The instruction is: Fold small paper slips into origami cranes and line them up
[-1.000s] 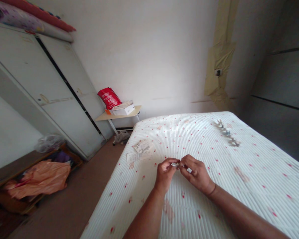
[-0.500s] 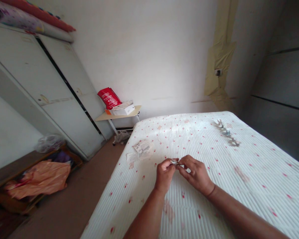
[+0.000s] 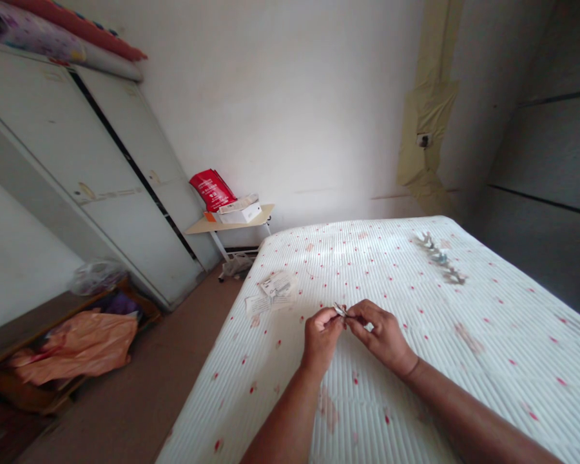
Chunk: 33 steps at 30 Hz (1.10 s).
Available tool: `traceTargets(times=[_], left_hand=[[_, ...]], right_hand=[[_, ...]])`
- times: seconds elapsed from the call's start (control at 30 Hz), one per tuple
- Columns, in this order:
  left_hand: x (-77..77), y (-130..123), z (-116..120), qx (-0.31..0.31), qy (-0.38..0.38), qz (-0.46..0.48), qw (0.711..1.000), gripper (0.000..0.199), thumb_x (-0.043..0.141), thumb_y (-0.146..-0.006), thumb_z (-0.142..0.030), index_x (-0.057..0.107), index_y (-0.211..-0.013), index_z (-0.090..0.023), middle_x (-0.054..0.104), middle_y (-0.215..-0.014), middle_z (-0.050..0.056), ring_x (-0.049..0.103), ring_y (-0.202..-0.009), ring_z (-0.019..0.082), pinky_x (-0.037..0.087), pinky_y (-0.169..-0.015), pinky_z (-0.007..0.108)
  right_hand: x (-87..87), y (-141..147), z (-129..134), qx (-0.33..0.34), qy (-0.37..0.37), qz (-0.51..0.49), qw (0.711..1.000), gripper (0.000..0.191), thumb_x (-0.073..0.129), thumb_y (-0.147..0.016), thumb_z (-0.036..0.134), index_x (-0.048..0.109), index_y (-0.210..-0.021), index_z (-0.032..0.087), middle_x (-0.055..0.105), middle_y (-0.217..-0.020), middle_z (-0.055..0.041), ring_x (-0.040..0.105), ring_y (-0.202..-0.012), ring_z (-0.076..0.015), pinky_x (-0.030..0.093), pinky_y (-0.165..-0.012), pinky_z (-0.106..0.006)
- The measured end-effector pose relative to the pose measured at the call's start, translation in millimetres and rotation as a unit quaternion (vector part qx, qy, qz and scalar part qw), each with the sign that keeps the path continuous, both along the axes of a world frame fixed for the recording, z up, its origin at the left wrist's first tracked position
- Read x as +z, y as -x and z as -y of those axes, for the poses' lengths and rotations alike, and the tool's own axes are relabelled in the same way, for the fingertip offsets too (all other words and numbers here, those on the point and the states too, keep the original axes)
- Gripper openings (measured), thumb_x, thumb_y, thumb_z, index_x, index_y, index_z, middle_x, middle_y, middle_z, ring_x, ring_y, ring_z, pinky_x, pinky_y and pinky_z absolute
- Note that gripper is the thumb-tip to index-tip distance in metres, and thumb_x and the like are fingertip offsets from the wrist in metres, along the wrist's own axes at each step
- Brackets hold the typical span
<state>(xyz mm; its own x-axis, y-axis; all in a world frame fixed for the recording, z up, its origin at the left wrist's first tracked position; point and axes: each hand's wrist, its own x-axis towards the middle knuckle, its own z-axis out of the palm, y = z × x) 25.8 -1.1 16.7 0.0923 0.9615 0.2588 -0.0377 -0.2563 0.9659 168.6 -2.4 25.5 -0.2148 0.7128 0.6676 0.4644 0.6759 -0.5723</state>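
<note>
Over the bed, my left hand (image 3: pixel 320 338) and my right hand (image 3: pixel 381 334) meet at the fingertips. Between them is a small folded piece of paper (image 3: pixel 339 310), greyish white, pinched by the thumb and fingers of both hands. Much of it is hidden by the fingers. Printed paper sheets (image 3: pixel 276 285) lie flat on the bed, left of and beyond my left hand. Farther off to the right rests a row of small grey-white folded pieces (image 3: pixel 439 258), too blurred to make out singly.
A quilted white bedspread with red spots (image 3: pixel 386 380) covers the bed. Beyond its far left corner stands a small table (image 3: pixel 207 227) with a red bag (image 3: pixel 212 190) and a white box (image 3: pixel 241 212). A wardrobe (image 3: pixel 101 148) and an orange bag (image 3: pixel 82 345) are at left.
The small folded paper has turned slightly between my fingertips, and a thin pointed edge now sticks up. Both hands stay in nearly the same place.
</note>
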Motion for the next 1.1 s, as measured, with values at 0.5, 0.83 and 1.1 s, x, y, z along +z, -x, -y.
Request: traceTargets(times=[0.5,0.83,1.1], left_hand=[[2.5,0.3,2.4,0.027,-0.060,-0.074,0.995,0.015,0.057,-0.074,-0.022,0.070,-0.079,-0.017,0.064,-0.072,0.004,0.057,-0.071,0.017,0.044,-0.069,0.025],[-2.4,-1.8,0.8,-0.011,0.020,-0.001,1.000,0.022,0.059,-0.074,-0.029,0.068,-0.084,-0.011,0.063,-0.069,0.004,0.056,-0.067,0.015,0.045,-0.066,0.025],[2.9,-3.3,3.1,0.008,0.010,-0.021,1.000,0.014,0.061,-0.071,-0.025,0.067,-0.075,-0.012,0.060,-0.065,0.002,0.053,-0.065,0.013,0.041,-0.063,0.022]], right_hand=[[0.4,-3.5,-2.9,-0.023,-0.008,0.013,1.000,0.015,0.054,-0.084,0.031,0.057,-0.076,0.018,0.057,-0.066,-0.0012,0.057,-0.058,-0.0124,0.044,-0.053,-0.023],[0.8,-3.5,-2.8,-0.008,0.023,0.010,1.000,0.016,0.048,-0.086,0.023,0.058,-0.074,0.019,0.058,-0.067,-0.0002,0.057,-0.061,-0.0120,0.043,-0.058,-0.022],[1.1,-1.2,-2.6,-0.003,0.115,-0.026,0.993,0.018,0.048,-0.084,0.026,0.054,-0.068,0.018,0.055,-0.064,0.0004,0.051,-0.059,-0.0117,0.039,-0.056,-0.023]])
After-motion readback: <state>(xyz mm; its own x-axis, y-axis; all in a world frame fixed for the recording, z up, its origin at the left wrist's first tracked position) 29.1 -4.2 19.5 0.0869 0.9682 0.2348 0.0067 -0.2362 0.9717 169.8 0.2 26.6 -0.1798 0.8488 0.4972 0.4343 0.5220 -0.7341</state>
